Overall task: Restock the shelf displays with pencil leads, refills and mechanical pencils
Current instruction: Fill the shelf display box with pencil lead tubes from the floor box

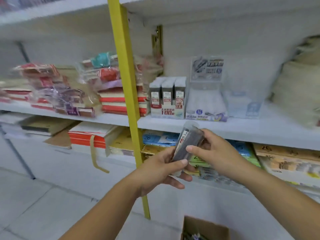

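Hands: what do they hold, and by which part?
A pack of pencil leads: left hand grips its lower end, right hand its middle.

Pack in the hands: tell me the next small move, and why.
Probably lift the pack up toward the display on the shelf. The left hand and right hand both hold it just in front of the shelf, and the display's packs seem to carry similar red labels.
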The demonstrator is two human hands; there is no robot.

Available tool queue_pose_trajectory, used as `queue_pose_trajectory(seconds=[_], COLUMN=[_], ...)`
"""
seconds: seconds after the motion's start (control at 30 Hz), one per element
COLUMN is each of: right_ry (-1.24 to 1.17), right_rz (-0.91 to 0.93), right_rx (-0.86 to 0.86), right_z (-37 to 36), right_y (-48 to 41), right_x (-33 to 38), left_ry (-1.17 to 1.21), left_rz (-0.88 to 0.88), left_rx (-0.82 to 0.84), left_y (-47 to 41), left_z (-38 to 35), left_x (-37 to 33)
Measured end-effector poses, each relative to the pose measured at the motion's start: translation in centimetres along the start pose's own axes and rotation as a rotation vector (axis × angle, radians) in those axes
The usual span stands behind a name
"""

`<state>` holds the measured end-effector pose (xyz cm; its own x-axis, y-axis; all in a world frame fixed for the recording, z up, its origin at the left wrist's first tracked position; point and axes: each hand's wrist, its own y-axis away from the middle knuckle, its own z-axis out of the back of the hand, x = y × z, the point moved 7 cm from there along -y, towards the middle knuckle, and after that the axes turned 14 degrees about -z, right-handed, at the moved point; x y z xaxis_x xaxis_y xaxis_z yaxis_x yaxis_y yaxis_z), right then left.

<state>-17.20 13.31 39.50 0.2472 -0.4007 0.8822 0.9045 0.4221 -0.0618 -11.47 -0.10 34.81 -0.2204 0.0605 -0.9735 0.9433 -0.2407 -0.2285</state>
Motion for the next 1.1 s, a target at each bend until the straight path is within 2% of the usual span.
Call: queue_pose_trajectory(seconds=[0.07,0.2,0.37,0.53,0.73,0.87,0.93,1.1], right_ry=[-0.047,-0.148,-0.200,-0.171,-0.229,-0.288,-0.183,0.050], right_rz=[0.019,0.068,0.148,0.206,0.162,0.142,0.168,0.259], right_rx=[0.031,-0.032,-0.071,-0.072,-0.103,0.087,0.129,0.078], right_z=[0.4,1.7,1.9,0.8,1.1,0.3,-0.6,-2.2], right_y=[-1.3,-4.0,-6.7,-7.8,-8.0,-7.0,-6.5,-6.1], right_x=[1.8,5.2,7.3,6.9,6.7,6.9,7.0,7.6], left_ry=[0.052,0.213,0.240,0.230,0.197,0.089,0.056,0.047], left_rz=[-0.044,-0.098,-0.205,-0.287,-0.317,-0.340,-0.345,-0.346], left_rx=[-0.036,-0.160,-0.304,-0.375,-0.507,-0.617,-0.641,-0.614], left_y=[-1.1,-3.1,-4.8,-5.1,-4.3,-3.4,-3.1,-2.5], left_z=[0.7,2.4,4.3,5.7,7.6,9.2,9.5,9.6], left_x=[-1.8,-3.9,-4.5,-4.7,-4.6,-5.6,-6.1,-7.3])
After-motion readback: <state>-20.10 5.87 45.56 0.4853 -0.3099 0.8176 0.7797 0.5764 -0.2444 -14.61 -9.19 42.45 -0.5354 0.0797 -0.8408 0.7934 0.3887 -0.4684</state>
